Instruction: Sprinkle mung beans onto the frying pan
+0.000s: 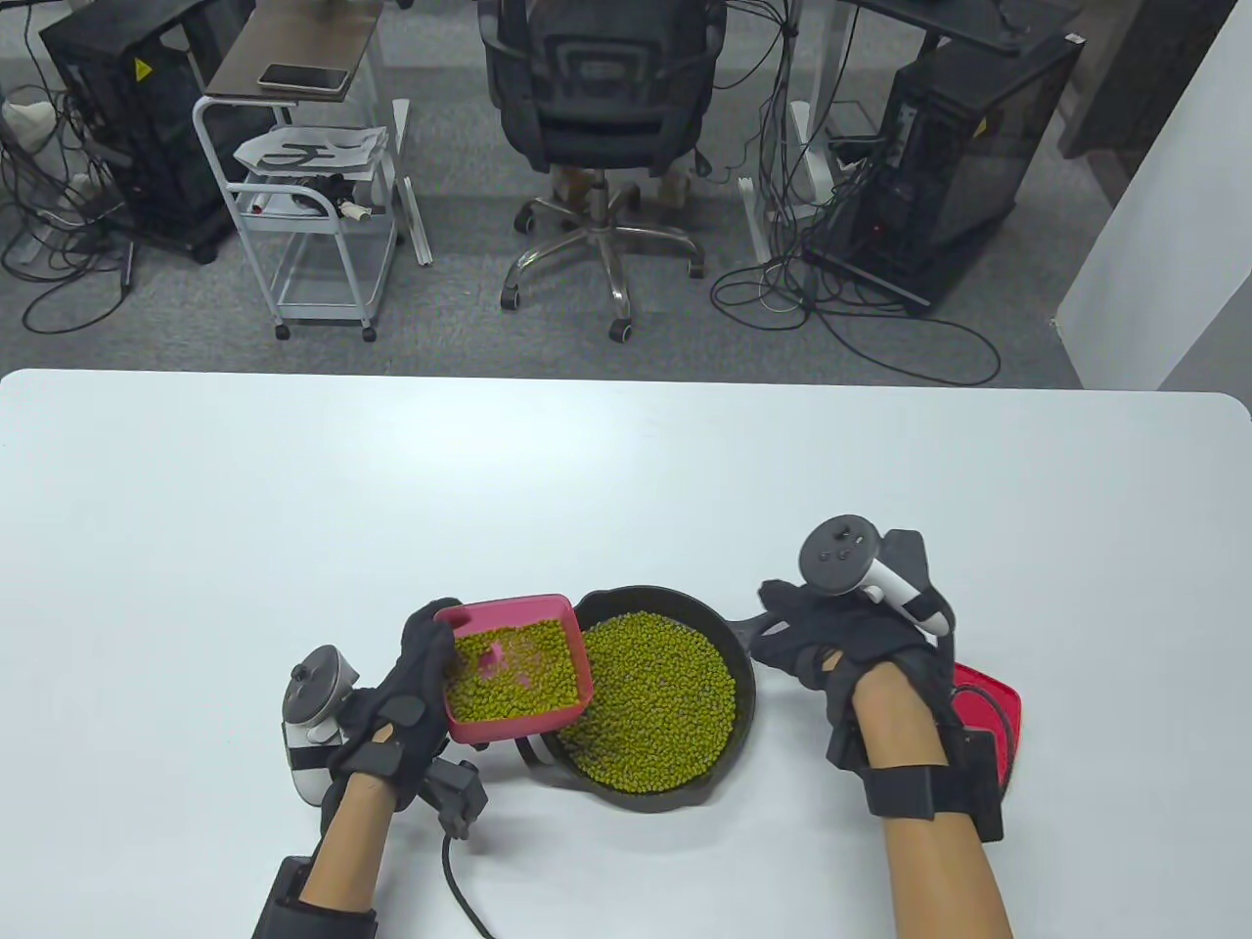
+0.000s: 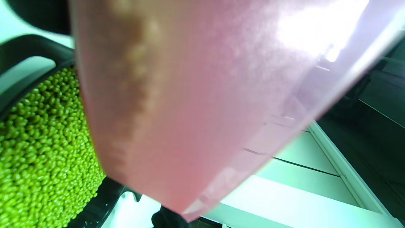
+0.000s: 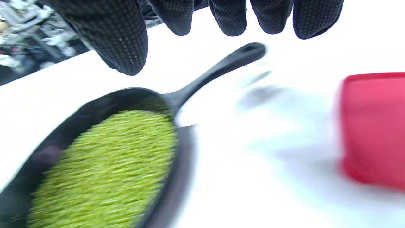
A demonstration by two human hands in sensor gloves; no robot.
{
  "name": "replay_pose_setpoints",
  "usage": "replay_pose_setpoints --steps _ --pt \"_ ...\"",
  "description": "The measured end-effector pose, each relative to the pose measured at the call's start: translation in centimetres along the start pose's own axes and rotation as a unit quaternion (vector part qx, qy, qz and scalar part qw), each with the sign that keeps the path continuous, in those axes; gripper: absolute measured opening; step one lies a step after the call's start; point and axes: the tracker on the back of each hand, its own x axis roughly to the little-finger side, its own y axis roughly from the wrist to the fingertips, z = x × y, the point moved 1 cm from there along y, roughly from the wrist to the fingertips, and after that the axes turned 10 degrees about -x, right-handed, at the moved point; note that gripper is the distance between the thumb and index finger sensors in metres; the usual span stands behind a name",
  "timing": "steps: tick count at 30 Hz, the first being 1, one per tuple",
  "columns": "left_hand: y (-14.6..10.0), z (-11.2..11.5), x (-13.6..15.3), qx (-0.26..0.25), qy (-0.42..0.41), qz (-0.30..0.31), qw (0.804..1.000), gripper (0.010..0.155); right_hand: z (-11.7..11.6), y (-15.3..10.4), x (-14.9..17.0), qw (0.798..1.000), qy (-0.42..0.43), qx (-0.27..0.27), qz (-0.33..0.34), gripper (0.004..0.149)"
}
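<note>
- Table view: your left hand grips the pink tub, tilted over the pan's left rim; beans fill the pan, some are in the tub. Your right hand hovers over the handle, fingers loosely spread. Red lid lies on the counter by that wrist.
- Left wrist: tub wall fills the frame, beans beside it.
- Right wrist: blurred; fingertips apart above the handle, holding nothing.
</note>
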Motion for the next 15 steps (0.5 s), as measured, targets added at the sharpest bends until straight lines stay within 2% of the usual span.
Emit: replay_pose_setpoints --steps 3,6,15 --pt "0.0 0.0 0.0 0.003 0.002 -0.001 1.0 0.072 0.1 0.3 4.4 0.998 -0.003 0.006 -0.058 0.078" --pt "0.0 0.1 0.0 0.004 0.003 -0.003 1.0 0.072 -0.7 1.1 7.4 0.995 -0.003 -0.016 -0.099 0.085" --pt "-0.1 0.3 0.1 0.003 0.013 -0.006 1.0 0.072 -3.1 2.3 11.9 0.989 -0.013 -0.063 -0.131 0.105"
